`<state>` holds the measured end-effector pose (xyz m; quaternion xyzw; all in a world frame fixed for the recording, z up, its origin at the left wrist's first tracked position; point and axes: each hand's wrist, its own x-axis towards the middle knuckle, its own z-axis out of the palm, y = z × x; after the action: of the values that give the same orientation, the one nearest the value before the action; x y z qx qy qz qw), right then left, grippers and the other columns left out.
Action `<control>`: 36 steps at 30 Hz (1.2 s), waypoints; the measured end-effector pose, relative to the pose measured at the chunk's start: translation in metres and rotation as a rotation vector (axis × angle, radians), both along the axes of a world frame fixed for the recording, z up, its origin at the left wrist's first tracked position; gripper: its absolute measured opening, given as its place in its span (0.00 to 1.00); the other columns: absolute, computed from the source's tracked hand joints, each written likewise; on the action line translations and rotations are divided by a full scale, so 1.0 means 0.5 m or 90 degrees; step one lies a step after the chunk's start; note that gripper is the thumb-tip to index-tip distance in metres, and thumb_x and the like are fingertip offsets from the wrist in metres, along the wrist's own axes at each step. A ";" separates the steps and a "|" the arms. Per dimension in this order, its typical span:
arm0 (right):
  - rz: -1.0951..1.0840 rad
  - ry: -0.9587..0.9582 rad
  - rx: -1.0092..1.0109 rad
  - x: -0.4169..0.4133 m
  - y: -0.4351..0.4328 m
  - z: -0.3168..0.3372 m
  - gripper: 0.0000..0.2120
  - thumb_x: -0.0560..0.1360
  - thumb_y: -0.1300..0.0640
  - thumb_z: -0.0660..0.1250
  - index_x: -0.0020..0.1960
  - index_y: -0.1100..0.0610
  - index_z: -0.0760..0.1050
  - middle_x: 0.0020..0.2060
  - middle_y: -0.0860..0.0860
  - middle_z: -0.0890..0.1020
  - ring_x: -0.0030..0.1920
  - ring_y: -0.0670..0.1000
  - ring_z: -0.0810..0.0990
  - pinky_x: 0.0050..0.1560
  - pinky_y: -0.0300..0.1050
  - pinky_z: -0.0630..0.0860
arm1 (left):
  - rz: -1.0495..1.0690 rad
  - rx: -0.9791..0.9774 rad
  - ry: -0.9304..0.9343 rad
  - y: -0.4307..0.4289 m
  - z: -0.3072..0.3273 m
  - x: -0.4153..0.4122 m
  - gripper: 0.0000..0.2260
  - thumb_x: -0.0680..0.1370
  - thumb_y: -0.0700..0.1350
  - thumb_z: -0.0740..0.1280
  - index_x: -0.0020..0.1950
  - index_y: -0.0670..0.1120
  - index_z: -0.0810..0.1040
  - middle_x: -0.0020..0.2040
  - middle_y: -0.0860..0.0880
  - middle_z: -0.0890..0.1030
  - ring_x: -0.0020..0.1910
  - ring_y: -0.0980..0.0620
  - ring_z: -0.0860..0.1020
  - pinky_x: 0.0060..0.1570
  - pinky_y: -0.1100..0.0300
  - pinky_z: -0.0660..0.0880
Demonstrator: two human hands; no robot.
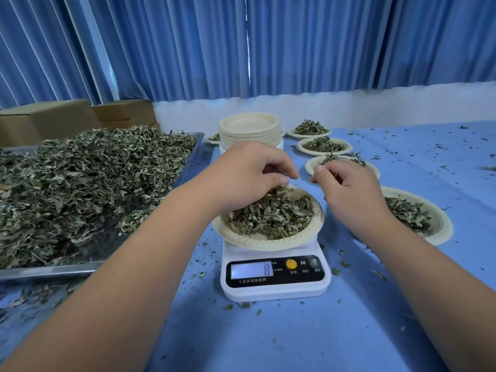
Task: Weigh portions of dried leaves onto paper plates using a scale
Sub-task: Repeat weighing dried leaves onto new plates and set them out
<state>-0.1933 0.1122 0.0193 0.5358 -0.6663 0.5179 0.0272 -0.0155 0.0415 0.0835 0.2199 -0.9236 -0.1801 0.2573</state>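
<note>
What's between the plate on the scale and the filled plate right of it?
Head view: the right hand and wrist cross that gap, over blue tablecloth.

The scale (275, 285) display (252, 270) is showing 8; M is sitting right of the orange button (291, 263), with blurred Chinese captions (303, 271) underneath.
</note>
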 end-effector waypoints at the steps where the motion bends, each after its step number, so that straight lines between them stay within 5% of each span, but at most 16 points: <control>1: 0.000 -0.001 0.002 0.001 0.000 0.000 0.14 0.80 0.55 0.62 0.39 0.57 0.80 0.33 0.43 0.74 0.39 0.41 0.73 0.41 0.42 0.66 | 0.002 0.028 0.021 0.002 0.001 0.003 0.08 0.76 0.41 0.71 0.46 0.55 0.83 0.37 0.59 0.81 0.35 0.66 0.74 0.38 0.75 0.68; 8: 0.015 0.003 -0.002 0.006 0.007 0.002 0.14 0.80 0.56 0.62 0.38 0.55 0.78 0.33 0.43 0.74 0.39 0.40 0.73 0.41 0.37 0.67 | 0.052 0.063 0.160 -0.001 0.014 0.068 0.10 0.76 0.39 0.70 0.43 0.56 0.82 0.40 0.58 0.83 0.38 0.63 0.78 0.45 0.69 0.75; 12: 0.019 0.011 0.004 0.006 0.007 0.000 0.15 0.80 0.56 0.61 0.38 0.59 0.79 0.34 0.46 0.76 0.40 0.43 0.74 0.40 0.38 0.66 | 0.158 -0.010 0.189 -0.029 0.004 0.146 0.10 0.76 0.41 0.70 0.44 0.58 0.82 0.39 0.64 0.81 0.37 0.68 0.76 0.39 0.76 0.69; 17: 0.013 0.021 0.017 0.006 0.008 0.001 0.14 0.80 0.56 0.61 0.40 0.58 0.80 0.35 0.46 0.76 0.38 0.41 0.74 0.39 0.37 0.66 | 0.352 -0.095 0.170 -0.072 -0.006 0.232 0.08 0.78 0.44 0.68 0.46 0.57 0.82 0.44 0.63 0.79 0.35 0.67 0.74 0.37 0.67 0.68; 20: 0.012 0.011 0.020 0.008 0.010 0.001 0.13 0.80 0.55 0.61 0.38 0.52 0.78 0.36 0.44 0.76 0.38 0.42 0.75 0.39 0.37 0.66 | 0.456 -0.116 0.127 -0.098 -0.020 0.262 0.07 0.79 0.43 0.67 0.46 0.56 0.80 0.47 0.56 0.79 0.45 0.56 0.74 0.51 0.61 0.70; 24: 0.002 0.024 0.029 0.011 0.010 0.001 0.13 0.80 0.54 0.61 0.39 0.53 0.79 0.37 0.45 0.77 0.38 0.44 0.76 0.39 0.39 0.66 | 0.525 -0.077 -0.092 -0.116 -0.041 0.273 0.09 0.79 0.48 0.66 0.58 0.53 0.81 0.61 0.47 0.79 0.50 0.46 0.77 0.52 0.53 0.74; 28: -0.004 0.028 0.037 0.012 0.008 -0.001 0.13 0.80 0.54 0.61 0.40 0.54 0.79 0.38 0.44 0.77 0.38 0.42 0.76 0.38 0.35 0.66 | 0.470 -0.108 -0.069 -0.100 -0.049 0.239 0.09 0.79 0.49 0.66 0.57 0.53 0.81 0.59 0.48 0.78 0.56 0.45 0.76 0.58 0.49 0.73; 33: -0.007 0.022 0.036 0.012 0.008 -0.004 0.14 0.80 0.54 0.61 0.39 0.54 0.79 0.37 0.46 0.78 0.37 0.44 0.76 0.38 0.36 0.67 | 0.295 -0.152 0.069 -0.061 -0.069 0.173 0.07 0.78 0.44 0.67 0.53 0.49 0.83 0.47 0.53 0.78 0.48 0.53 0.76 0.53 0.60 0.70; 36: -0.005 0.014 0.028 0.012 0.008 -0.005 0.13 0.80 0.54 0.62 0.38 0.53 0.78 0.36 0.43 0.77 0.37 0.42 0.76 0.38 0.35 0.66 | 0.173 -0.172 0.059 -0.042 -0.074 0.152 0.07 0.78 0.44 0.67 0.55 0.48 0.82 0.48 0.54 0.76 0.47 0.54 0.75 0.54 0.57 0.71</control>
<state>-0.1871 0.1163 0.0169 0.5390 -0.6796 0.4969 0.0247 0.0603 0.0206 0.0463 0.2972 -0.8884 -0.0284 0.3488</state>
